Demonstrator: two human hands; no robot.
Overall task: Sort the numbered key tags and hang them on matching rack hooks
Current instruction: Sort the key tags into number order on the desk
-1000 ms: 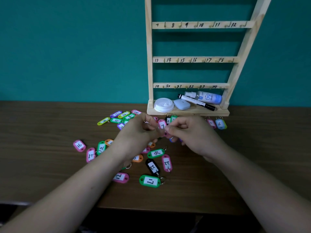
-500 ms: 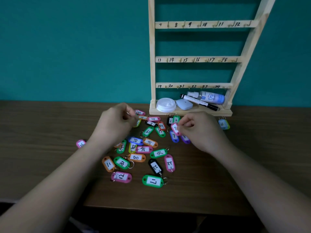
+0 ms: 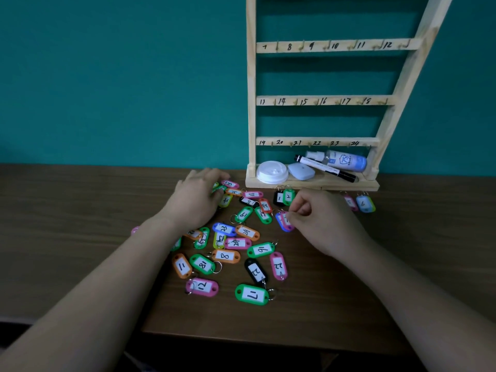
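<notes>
Two hands down in front of the rack [image 3: 251,103], Jo, and the key tags [image 3: 237,243] are scattered over the table [image 3: 80,224] just before its base. What's the right one up to?

Right hand [image 3: 319,220] sits just in front of the rack's base, Sam, fingers curled, thumb and forefinger pinching a pink tag [image 3: 286,219]. That tag lies on top of a blue tag [image 3: 279,224], and its number is hidden by the fingertips.

And the left hand [image 3: 194,201]?

Off the base's left corner, back of the hand towards us, fingers arched over a small cluster of tags. It's touching them, but I can't tell whether it really grips one.

Anything at the rack itself?

Black tag 1 [image 3: 278,197] and green tag 2 [image 3: 288,196] lie side by side, rings up against the base's front edge, just beyond the right hand's knuckles. Pale blue tag 6 [image 3: 362,204] is at the base's right end. On the base shelf are a white lid [image 3: 271,171], a marker [image 3: 327,169] and a spray bottle [image 3: 345,159]. The rails above are numbered up to 24.
</notes>
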